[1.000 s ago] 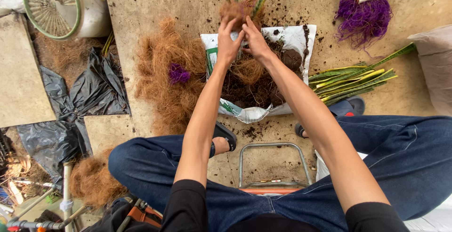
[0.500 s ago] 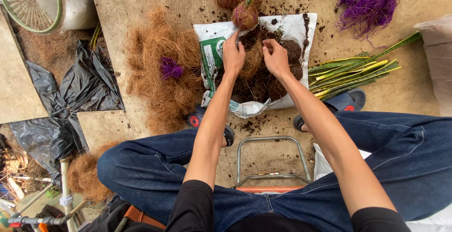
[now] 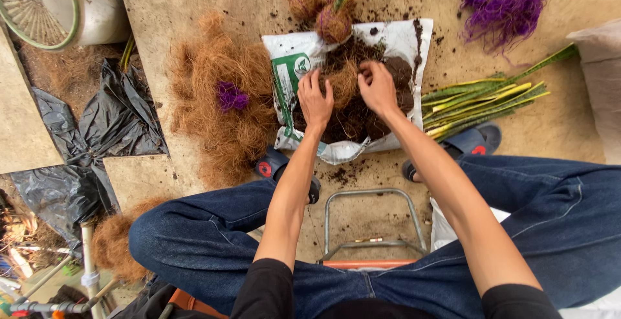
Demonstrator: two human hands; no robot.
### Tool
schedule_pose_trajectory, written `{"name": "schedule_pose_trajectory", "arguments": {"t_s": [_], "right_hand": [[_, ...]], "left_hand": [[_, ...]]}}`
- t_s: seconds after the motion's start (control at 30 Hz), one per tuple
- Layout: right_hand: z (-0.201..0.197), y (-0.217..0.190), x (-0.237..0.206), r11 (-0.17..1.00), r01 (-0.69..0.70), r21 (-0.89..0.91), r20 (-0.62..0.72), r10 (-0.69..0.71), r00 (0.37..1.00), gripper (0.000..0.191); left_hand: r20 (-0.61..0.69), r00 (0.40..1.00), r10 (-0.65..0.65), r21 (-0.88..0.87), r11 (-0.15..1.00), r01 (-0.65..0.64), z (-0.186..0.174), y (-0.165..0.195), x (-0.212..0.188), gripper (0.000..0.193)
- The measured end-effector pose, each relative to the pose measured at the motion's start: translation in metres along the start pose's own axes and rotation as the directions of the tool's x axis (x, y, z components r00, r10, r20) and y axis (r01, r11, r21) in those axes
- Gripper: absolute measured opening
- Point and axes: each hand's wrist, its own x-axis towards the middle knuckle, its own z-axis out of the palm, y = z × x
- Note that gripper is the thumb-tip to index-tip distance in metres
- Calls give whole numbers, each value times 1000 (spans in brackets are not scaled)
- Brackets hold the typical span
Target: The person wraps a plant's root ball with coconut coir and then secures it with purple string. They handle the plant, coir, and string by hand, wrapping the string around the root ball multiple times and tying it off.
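We sit low over a bare concrete floor (image 3: 194, 8), dusted with crumbs of soil. In the middle lies a white bag (image 3: 291, 60), torn open and flat, with a heap of dark soil (image 3: 362, 121) and a tuft of brown fibre (image 3: 343, 83) on it. We take this bag as our landmark.

Our left hand (image 3: 315, 102) rests on the heap at the bag's left half, its fingers (image 3: 310, 81) curled down into the soil and fibre. Our right hand (image 3: 377, 86) is just beside it, fingers bent and pressing in the same tuft. Both hands are half closed around loose material; if they grip a firm lump, we cannot tell.

At the far edge of the bag stand three balls (image 3: 323, 8) wrapped in fibre, with green leaves rising from them; we judge these as finished. Right of the bag lies a bundle of cuttings (image 3: 485, 99), bare at the root, so much work is left. Left of the bag is a big fibre pile (image 3: 220, 99) with a small purple string (image 3: 229, 96) on it; more purple string (image 3: 501, 2) is beyond the bag's right corner. The ball in hand seems only begun.
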Motion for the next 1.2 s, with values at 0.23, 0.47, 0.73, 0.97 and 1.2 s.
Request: {"name": "schedule_pose_trajectory", "arguments": {"t_s": [0.23,0.47,0.73,0.97,1.2], "right_hand": [[-13,-6,21,997,2,77,-54,2,999,26],[-13,9,-6,920,232,-316,119,-204,972,47],[-3,25,-36,703,381,-600,332,-214,919,72],[-18,11,-55,570,251,-783,263,-62,963,101],[-20,-3,-75,612,281,-739,372,24,928,100]], "left_hand": [[-32,998,57,2,998,-57,-2,10,28,44],[191,978,83,15,996,-88,-2,6,-13,57],[449,893,45,-16,999,-42,-4,3,-63,86],[456,887,-72,110,994,24,-12,4,-63,55],[548,836,-24,-74,994,77,-34,30,-71,105]]}}
